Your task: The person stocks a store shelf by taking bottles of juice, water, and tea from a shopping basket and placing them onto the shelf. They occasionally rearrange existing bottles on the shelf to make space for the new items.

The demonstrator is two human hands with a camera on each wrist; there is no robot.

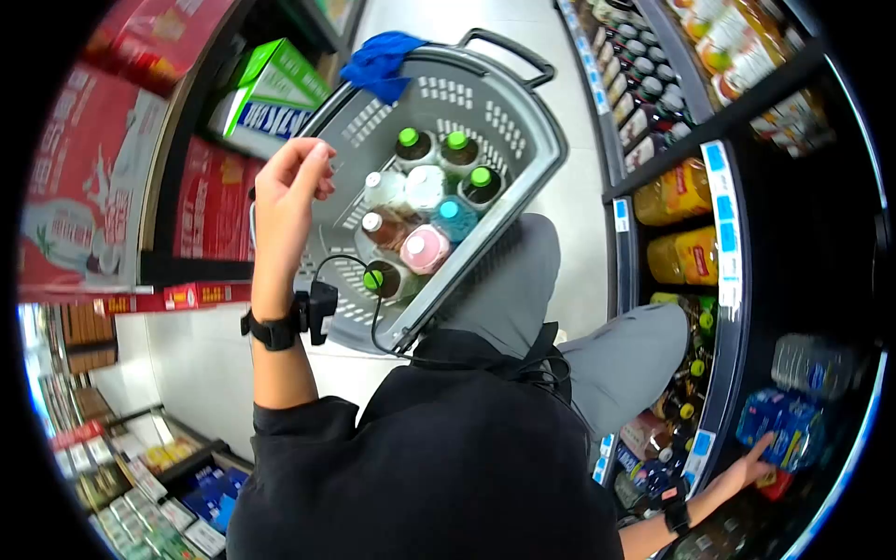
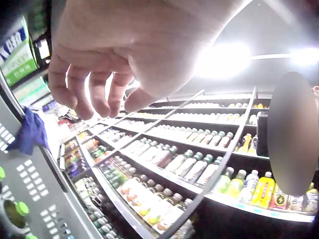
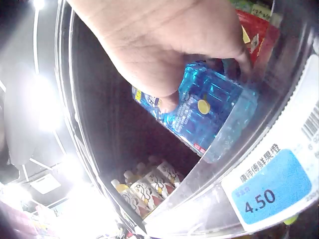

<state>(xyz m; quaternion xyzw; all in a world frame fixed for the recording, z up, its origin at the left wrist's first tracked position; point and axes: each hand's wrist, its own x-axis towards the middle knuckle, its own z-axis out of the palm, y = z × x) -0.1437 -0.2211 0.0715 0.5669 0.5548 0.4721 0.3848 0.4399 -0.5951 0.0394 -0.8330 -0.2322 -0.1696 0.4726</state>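
My right hand (image 3: 164, 45) grips a large clear bottle with a blue label (image 3: 204, 109) that lies tilted on a dark shelf. In the right wrist view the thumb presses one side and a finger reaches round the other. My left hand (image 1: 291, 182) hangs in the air beside the basket, its fingers loosely curled with nothing in them. A grey shopping basket (image 1: 541, 159) stands in front of my legs. Inside are several upright bottles: green-capped ones (image 1: 409, 138), a pink one (image 1: 425, 248), a teal one (image 1: 454, 219) and a brown one (image 1: 383, 227).
Blue cloth (image 1: 381, 65) hangs over the basket's rim near its black handle (image 1: 509, 47). Drink shelves with blue price tags (image 1: 723, 233) line the right. Red cartons (image 1: 84, 177) and a green-white box (image 1: 275, 93) stand on the left. A shelf-edge label (image 3: 274, 186) reads 4.50.
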